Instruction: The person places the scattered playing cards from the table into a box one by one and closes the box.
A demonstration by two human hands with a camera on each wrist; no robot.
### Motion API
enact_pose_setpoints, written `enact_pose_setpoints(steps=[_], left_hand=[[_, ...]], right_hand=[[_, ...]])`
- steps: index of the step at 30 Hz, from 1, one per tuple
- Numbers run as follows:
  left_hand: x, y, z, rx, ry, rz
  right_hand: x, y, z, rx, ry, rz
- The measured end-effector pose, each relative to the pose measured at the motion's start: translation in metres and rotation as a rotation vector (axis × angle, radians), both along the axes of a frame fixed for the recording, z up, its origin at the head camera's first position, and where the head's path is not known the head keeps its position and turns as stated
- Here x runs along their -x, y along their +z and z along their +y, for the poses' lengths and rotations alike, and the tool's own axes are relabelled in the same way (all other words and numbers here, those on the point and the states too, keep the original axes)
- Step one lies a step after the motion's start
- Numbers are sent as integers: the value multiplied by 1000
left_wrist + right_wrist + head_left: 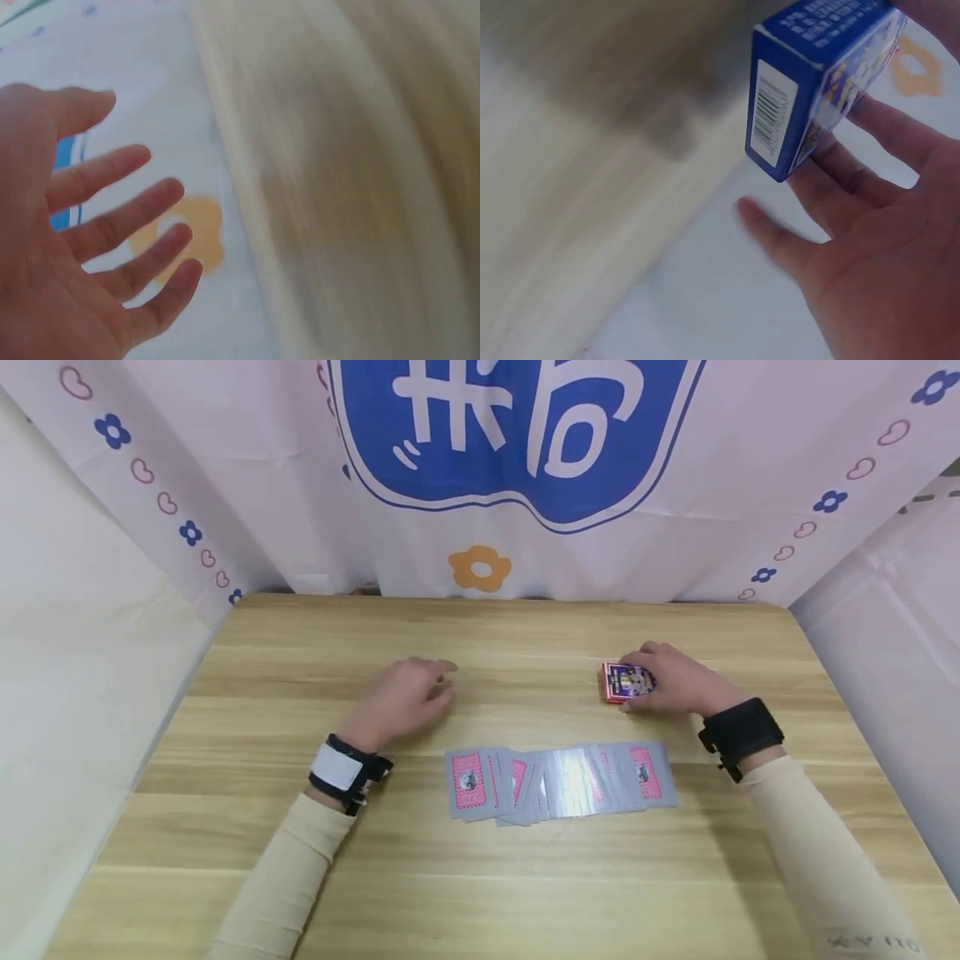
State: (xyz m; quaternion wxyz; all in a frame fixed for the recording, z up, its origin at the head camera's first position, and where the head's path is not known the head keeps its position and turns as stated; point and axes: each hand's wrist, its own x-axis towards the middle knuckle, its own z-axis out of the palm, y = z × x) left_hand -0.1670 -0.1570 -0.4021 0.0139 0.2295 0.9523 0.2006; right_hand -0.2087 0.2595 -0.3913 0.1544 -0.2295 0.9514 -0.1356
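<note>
My right hand (671, 681) grips a small playing card box (618, 682) between thumb and fingers. In the head view the box shows a printed purple face and red edges. Its blue side with a white barcode label (771, 112) faces the right wrist camera. A row of playing cards (558, 783), overlapping and face down with pink and grey backs, lies on the table nearer the body. To the upper left of that row, my left hand (405, 697) is held with its fingers loosely spread and nothing in them (112, 225).
The wooden table (247, 827) fills the lower part of the head view. A white cloth (285, 510) with a blue emblem and an orange flower (480, 568) hangs along its back edge. White sheets flank both sides.
</note>
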Motion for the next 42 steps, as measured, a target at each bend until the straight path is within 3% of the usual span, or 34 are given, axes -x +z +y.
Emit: enact_pose_setpoints(steps=[4,10,15,18,21,27,36,39,42], left_hand=[[-9,-2,31,-209,-69,-24],[-15,6,57,-357,-118,-168],[-18,8,71,-468,-76,-350],[-19,10,77,-517,-33,-423],[-20,9,82,-549,-5,-453],[-22,4,89,-571,-8,-457],[-22,15,79,-725,54,-667],[-22,17,80,-768,67,-653],[-23,16,84,-761,78,-545]], right_hand=[[-20,13,-25,90,-1,60],[-41,30,-54,175,34,107],[-53,32,-70,234,65,118],[-58,32,-75,250,71,122],[-61,31,-78,255,77,132],[-68,32,-86,257,105,145],[-67,40,-86,282,122,178],[-67,41,-83,283,94,164],[-69,40,-81,299,75,153]])
